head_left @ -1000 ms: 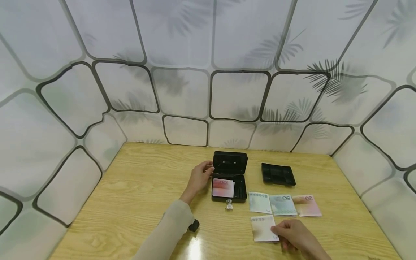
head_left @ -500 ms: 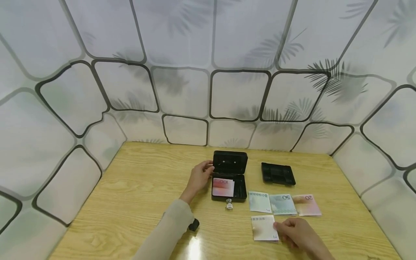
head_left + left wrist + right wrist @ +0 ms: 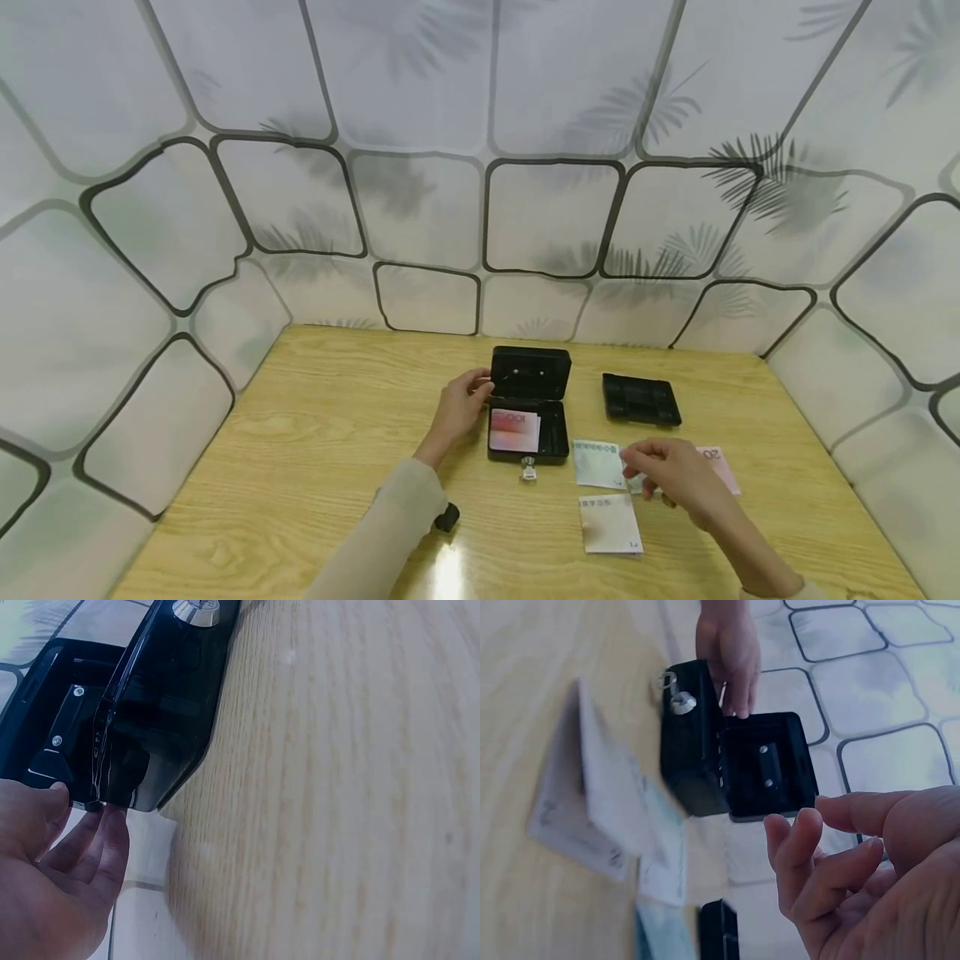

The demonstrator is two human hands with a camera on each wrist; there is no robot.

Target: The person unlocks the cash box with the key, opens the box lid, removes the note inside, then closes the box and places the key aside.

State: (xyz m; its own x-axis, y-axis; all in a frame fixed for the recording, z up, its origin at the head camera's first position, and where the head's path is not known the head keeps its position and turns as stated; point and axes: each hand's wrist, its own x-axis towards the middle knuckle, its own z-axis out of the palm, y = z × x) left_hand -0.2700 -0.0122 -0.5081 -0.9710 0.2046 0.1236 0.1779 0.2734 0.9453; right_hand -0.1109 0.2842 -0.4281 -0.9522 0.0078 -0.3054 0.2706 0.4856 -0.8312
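Note:
A black cash box (image 3: 555,457) stands with its lid (image 3: 530,357) raised and red 100 banknotes (image 3: 513,431) inside. My left hand (image 3: 459,410) grips its left side near the hinge; in the left wrist view the thumb lies on the lid's corner and the fingers go behind. My right hand (image 3: 675,479) hovers over the row of folded banknotes, fingers loosely bent, holding nothing. It mostly hides a green 50 banknote (image 3: 635,483) and partly a 20 banknote (image 3: 722,471). Left of it lies a pale green banknote (image 3: 597,464). A folded 1 banknote (image 3: 611,523) lies in front.
Keys (image 3: 528,471) hang from the lock at the box's front. A black compartment tray (image 3: 641,400) lies behind the banknotes. A small black object (image 3: 447,518) sits by the left forearm. Patterned fabric (image 3: 540,217) encloses the wooden table (image 3: 322,433) at the back and sides.
My right hand has let go of the 1 banknote and moved away from me, up over the 50 banknote. The left hand stays at the cash box.

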